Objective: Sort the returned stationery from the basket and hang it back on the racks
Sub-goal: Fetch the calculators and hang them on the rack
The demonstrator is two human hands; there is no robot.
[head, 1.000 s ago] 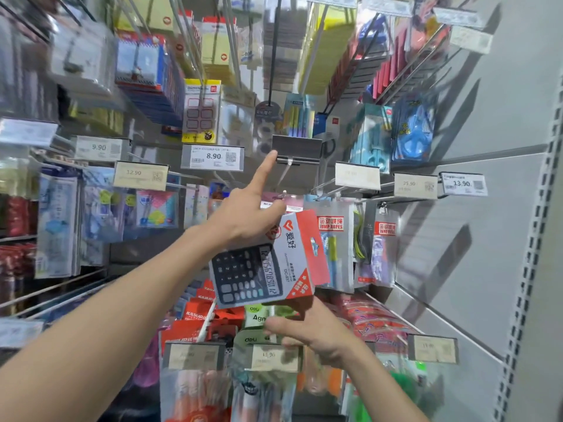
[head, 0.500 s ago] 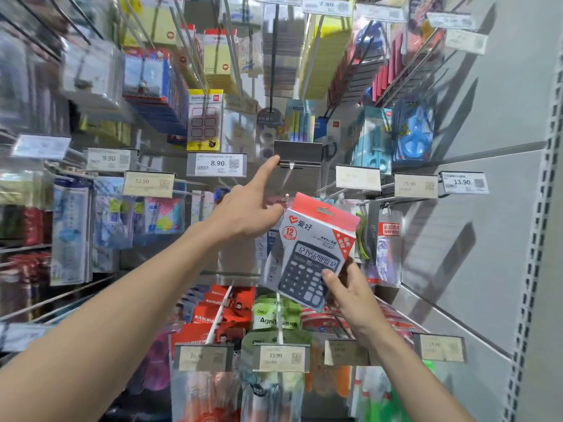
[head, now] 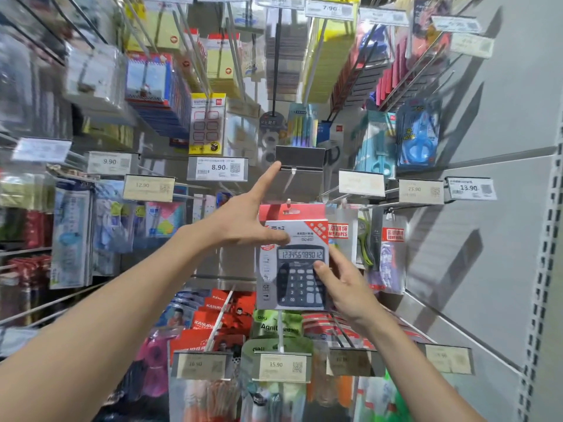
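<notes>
The right grip has hold of the calculator pack at its lower right edge, thumb pressed on the front over the keypad and the other fingers hidden behind the card. The left grip is spread wide. Its forefinger points straight up and touches the lower left corner of a blank grey tag holder, and its thumb lies flat across the pack's upper left. Its remaining fingers cannot be seen.

The pack sits upright just right of the frame's centre, face toward the camera. Its red header is directly under the grey tag holder. A thin peg tip shows just above the header's hang slot, but whether the slot is on it cannot be told.

Jump rope packs hang just right of the calculator. An 8.90 price tag sits left of the grey holder, and a 15.90 price tag hangs below the pack. Blue scissors hang at upper right.
</notes>
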